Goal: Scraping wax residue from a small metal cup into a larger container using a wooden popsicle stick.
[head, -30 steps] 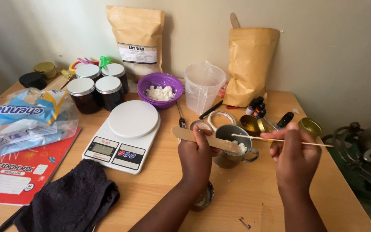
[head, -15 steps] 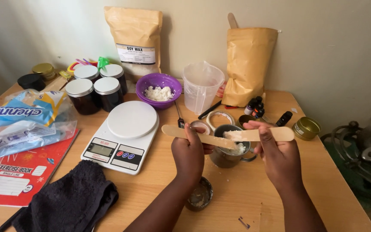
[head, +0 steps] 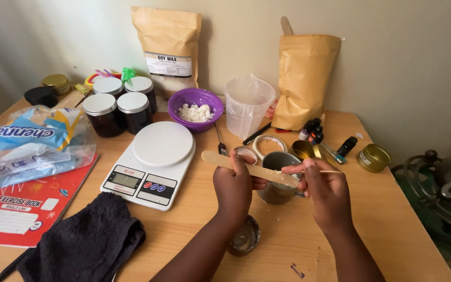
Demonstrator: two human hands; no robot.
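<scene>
Centrally, the left hand [head: 233, 185] grips a flat wooden stick [head: 246, 167] across the metal cup [head: 277, 177] on the counter [head: 298, 245] — the right hand [head: 327, 190] fingers pinch a thin skewer [head: 322, 171], scraping residue cupward.

You are looking at a pale tan wooden stick [head: 246, 167] over a grey metal cup [head: 279, 180]. At ten o'clock a white scale [head: 150, 164] is sitting beside a purple bowl [head: 194, 109], and at eight o'clock a black cloth [head: 84, 243] is lying by a red exercise book [head: 22, 209].

Wooden table [head: 382, 219], pale cream wall [head: 403, 62]
</scene>
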